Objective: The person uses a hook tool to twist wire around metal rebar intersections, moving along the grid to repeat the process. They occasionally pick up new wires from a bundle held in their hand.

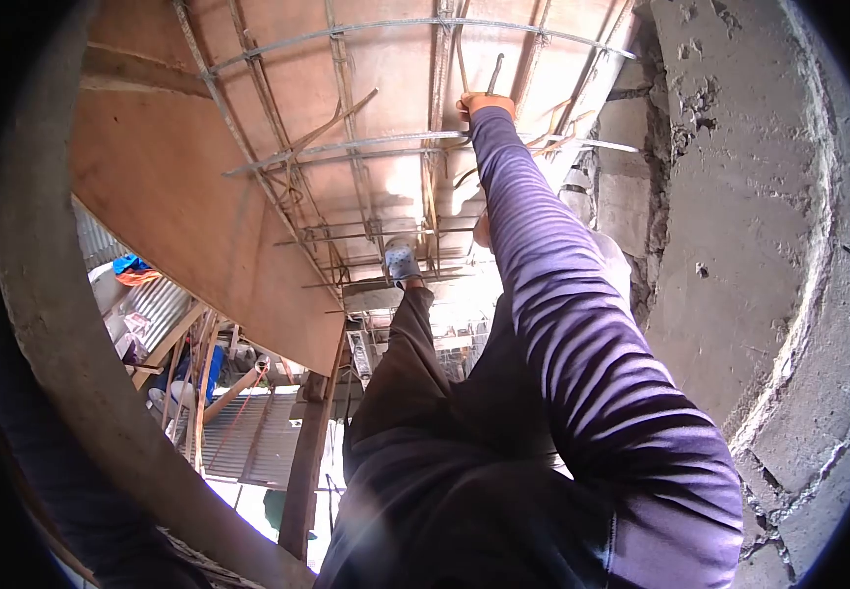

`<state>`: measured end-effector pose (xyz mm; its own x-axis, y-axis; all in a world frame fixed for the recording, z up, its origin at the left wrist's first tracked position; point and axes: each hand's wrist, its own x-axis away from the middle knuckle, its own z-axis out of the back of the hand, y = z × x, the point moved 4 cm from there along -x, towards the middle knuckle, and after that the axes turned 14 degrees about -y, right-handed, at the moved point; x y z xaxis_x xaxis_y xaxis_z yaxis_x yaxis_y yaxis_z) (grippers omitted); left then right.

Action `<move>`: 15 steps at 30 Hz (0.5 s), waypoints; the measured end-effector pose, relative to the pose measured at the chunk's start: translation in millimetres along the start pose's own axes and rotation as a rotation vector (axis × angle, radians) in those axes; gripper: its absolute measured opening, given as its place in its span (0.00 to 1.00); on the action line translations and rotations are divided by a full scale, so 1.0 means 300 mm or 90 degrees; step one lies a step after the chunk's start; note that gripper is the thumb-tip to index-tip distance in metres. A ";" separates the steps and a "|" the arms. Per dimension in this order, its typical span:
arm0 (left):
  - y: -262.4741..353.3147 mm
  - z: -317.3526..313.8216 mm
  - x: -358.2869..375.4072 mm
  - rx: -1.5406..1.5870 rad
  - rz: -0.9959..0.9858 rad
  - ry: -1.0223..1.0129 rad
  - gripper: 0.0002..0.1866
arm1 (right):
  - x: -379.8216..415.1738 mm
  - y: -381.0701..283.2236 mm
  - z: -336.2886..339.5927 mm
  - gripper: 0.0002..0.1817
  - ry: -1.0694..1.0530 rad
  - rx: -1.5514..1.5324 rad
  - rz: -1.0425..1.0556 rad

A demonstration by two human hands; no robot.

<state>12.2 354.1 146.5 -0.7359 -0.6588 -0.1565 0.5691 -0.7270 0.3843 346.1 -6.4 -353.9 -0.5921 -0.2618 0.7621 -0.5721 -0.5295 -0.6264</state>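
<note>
My right hand [489, 102] reaches far forward at the end of a long purple sleeve [582, 304]. Its fingers are closed, and a thin dark rod with a bent tip [495, 75] sticks up from the fist. I cannot make out its exact kind. The fist is beside an upright steel bar [440, 69] of a rebar grid, just above a crossing bar [376, 146]. Loose tie wires [331, 123] hang on the grid to the left. No left hand can be made out.
Plywood panels [179, 196] stand behind and left of the rebar. Rough concrete [739, 196] and blockwork rise on the right. My foot in a grey clog [402, 260] is among the bars. A wooden post [309, 461] and corrugated sheets [248, 432] show far below left.
</note>
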 end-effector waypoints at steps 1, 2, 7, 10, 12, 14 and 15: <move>-0.001 0.000 -0.001 0.000 -0.006 0.000 0.20 | 0.006 0.000 -0.003 0.07 0.000 0.002 0.000; -0.010 -0.001 -0.003 0.001 -0.005 -0.001 0.20 | 0.013 0.002 -0.005 0.07 -0.004 0.002 0.005; 0.001 0.000 0.001 -0.026 -0.025 0.008 0.20 | 0.057 -0.001 -0.018 0.07 -0.005 -0.007 0.005; 0.047 -0.020 0.018 -0.017 0.017 0.024 0.20 | 0.051 0.021 -0.025 0.07 -0.023 -0.010 0.030; 0.046 -0.019 0.016 -0.012 0.021 0.026 0.20 | 0.041 0.029 -0.027 0.06 -0.030 -0.016 0.038; 0.042 -0.016 0.011 -0.012 0.014 0.026 0.20 | 0.027 0.034 -0.025 0.07 -0.039 -0.015 0.047; 0.041 -0.017 0.010 -0.013 0.011 0.024 0.20 | 0.034 0.031 -0.026 0.07 -0.045 -0.035 0.043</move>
<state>18.7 342.3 146.1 -0.7116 -0.6781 -0.1841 0.5892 -0.7186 0.3694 330.2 -7.8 -353.2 -0.5900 -0.3533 0.7260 -0.5635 -0.4638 -0.6837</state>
